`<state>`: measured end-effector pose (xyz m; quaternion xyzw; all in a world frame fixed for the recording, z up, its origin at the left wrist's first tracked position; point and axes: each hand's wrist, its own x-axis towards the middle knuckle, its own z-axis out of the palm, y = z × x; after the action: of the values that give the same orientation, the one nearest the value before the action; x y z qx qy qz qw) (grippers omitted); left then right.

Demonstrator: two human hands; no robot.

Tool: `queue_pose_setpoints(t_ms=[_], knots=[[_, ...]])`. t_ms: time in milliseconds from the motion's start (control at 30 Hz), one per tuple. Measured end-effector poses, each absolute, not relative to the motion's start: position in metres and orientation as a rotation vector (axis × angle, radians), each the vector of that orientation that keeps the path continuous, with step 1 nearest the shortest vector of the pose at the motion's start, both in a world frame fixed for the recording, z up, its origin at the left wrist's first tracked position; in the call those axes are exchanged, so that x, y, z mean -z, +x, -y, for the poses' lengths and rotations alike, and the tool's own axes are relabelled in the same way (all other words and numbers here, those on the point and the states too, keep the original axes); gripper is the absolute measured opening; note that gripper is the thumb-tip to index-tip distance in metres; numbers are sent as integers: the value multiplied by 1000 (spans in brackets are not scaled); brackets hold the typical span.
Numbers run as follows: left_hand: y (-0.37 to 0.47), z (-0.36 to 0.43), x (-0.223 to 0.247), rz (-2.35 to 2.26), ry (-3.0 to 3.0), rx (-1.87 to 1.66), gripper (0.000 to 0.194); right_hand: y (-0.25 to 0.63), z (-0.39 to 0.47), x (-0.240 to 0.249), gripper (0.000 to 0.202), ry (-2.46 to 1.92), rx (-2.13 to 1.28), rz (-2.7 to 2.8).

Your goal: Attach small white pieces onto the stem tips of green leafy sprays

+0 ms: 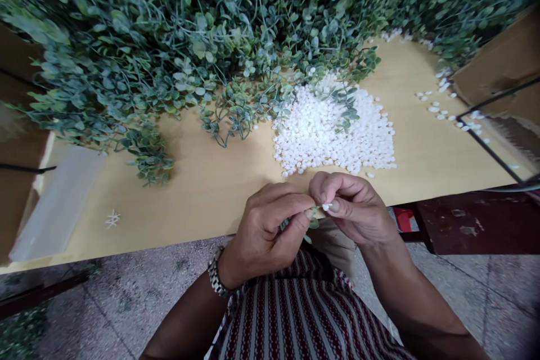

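Pinching just beyond the striped garment, the left hand, watch on its wrist, has thumb and forefinger closed on a green sprig, and what a neat grip! Right beside it, the right hand has its fingertips together on a tiny white piece, up by the sprig's end; whether the two touch, I can't tell from here. Both look feather-light: the sprig bendy, best taken by its stem near the tip; the white piece smooth, hard and probably slippery, so a fingertip pinch on its sides should suit. On to the table: over left, a spiky white bit lies near a translucent strip. Farther, right of middle, a pile of white pieces, leafy spray across it! And at the far side, a great bank of greenery!
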<state>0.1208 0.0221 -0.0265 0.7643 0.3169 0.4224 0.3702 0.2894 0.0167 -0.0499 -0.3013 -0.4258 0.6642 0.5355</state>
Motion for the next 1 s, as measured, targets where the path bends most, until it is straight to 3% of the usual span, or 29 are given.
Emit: queue_pose_setpoints(t_ms=[667, 1000], knots=[[124, -25, 23, -750, 1912, -954, 16, 294, -16, 59, 12, -693, -1621, 1030], [126, -25, 27, -782, 1859, -956, 18, 291, -13, 56, 1, -750, -1484, 1187]])
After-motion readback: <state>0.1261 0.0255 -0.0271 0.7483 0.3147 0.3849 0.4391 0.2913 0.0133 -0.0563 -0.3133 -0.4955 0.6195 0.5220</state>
